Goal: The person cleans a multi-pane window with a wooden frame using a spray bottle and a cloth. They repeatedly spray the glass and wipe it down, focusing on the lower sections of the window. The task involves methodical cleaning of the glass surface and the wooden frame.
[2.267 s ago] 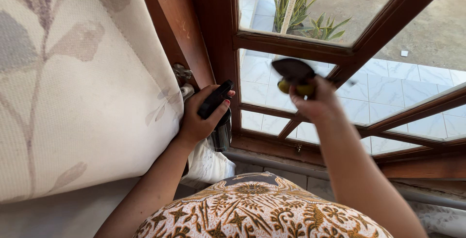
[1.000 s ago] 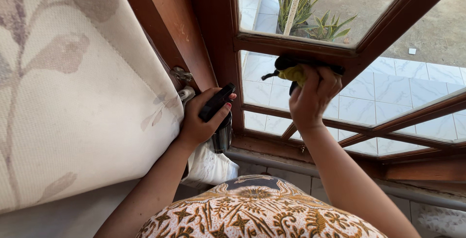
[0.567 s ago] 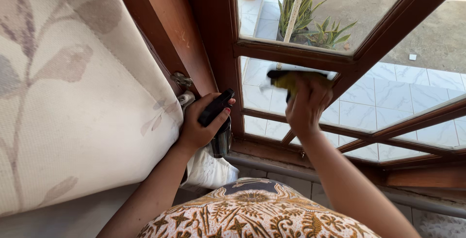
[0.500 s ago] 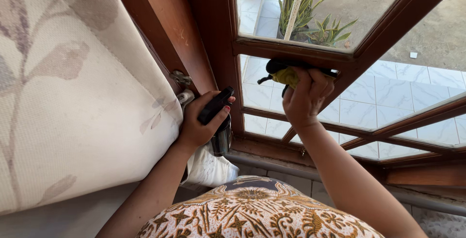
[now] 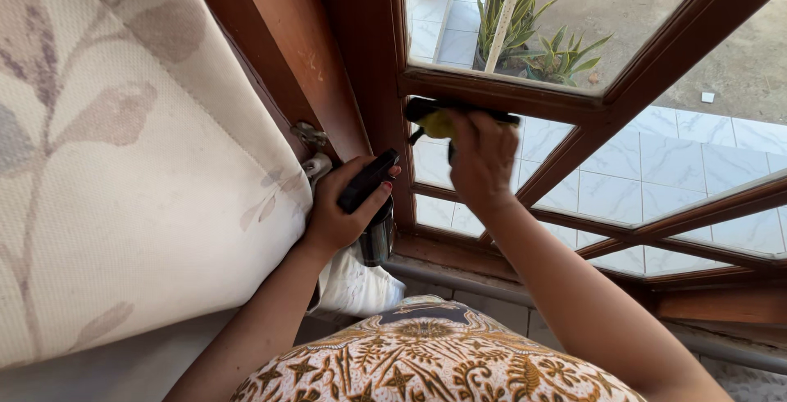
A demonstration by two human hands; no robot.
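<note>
- Cloth (image 5: 437,121), yellow and dark, sits bunched in the right hand (image 5: 482,160), fingers clenched around it, pressed to the window pane (image 5: 426,164) just under the wooden crossbar (image 5: 525,97).
- Left hand (image 5: 336,209) wraps a dark spray bottle (image 5: 370,205), held low beside the leaf-patterned curtain (image 5: 123,164).
- Spiky plants (image 5: 533,33) stand outside.
</note>
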